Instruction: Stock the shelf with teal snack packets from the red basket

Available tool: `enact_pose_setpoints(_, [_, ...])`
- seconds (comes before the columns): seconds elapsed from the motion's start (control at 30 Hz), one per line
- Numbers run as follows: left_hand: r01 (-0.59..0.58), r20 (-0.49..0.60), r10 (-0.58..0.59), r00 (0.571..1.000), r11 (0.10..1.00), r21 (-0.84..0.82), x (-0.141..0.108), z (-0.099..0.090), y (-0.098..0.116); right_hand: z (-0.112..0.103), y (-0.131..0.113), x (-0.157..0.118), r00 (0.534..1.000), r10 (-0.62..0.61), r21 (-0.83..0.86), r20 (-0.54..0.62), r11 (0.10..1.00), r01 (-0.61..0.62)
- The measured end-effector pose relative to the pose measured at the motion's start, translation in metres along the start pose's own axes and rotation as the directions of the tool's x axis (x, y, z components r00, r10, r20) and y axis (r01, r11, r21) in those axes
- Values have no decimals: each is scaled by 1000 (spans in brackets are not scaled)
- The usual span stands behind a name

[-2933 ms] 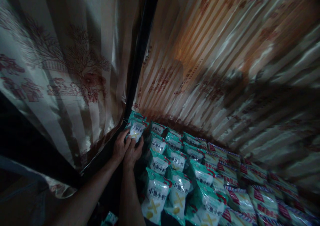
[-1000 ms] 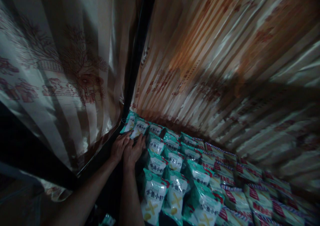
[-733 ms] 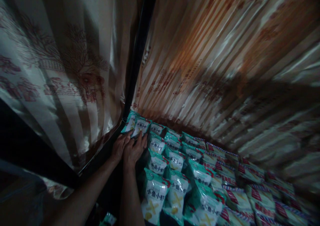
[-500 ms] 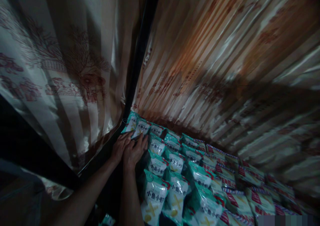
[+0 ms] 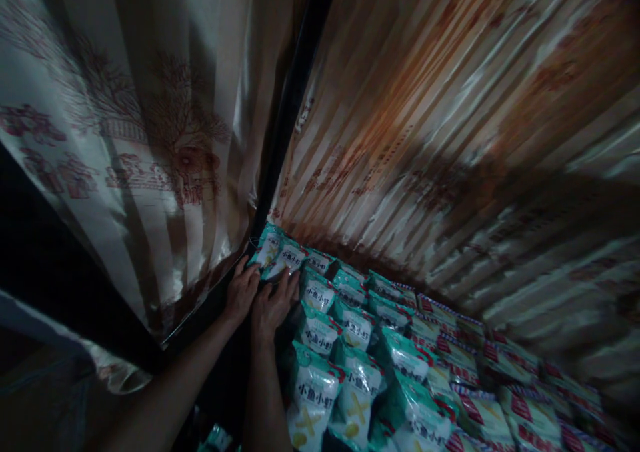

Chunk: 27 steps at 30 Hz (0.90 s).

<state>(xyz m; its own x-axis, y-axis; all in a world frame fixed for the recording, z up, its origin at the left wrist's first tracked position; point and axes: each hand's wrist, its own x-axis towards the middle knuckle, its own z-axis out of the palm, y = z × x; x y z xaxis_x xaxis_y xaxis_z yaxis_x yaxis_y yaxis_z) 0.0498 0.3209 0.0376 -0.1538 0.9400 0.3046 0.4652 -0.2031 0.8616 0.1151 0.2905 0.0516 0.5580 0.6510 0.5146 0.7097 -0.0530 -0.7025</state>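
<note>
My left hand rests at the lower edge of a teal-and-white snack bag in the far corner, its fingers apart. Beside it, my right hand touches the bottom of a neighbouring teal bag with spread, slightly bent fingers. Neither hand is wrapped round a bag. Rows of similar teal bags stand to the right of my right hand, reaching toward the camera.
Pink-and-white bags fill the right side. A dark post rises from the corner, between a printed left curtain and a striped right curtain. A dark bar crosses the left.
The view has shifted slightly, so the bags and curtains sit a bit further right. My left fingers have spread and drawn apart from my right hand.
</note>
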Motion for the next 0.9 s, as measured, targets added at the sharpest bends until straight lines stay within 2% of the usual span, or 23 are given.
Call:
enact_pose_setpoints(0.23, [43, -49, -37, 998, 990, 131, 21, 6, 2, -3, 2, 1, 999, -8, -39, 47, 999, 10])
enact_pose_setpoints(0.47, [141, -13, -143, 990, 946, 293, 33, 10, 7, -5, 4, 1, 997, 1, -33, 78, 999, 1])
enact_pose_setpoints(0.57, [129, -33, -125, 992, 953, 272, 31, 11, 6, -4, 5, 0, 998, 6, -31, 66, 1000, -4])
enact_pose_setpoints(0.77, [73, -223, -31, 974, 981, 181, 24, 15, -3, -2, 6, -2, 999, -11, -46, 46, 999, 13])
enact_pose_setpoints(0.9, [90, -258, -48, 965, 984, 152, 23, 17, -3, -3, 4, -2, 998, -21, -60, 58, 998, 25])
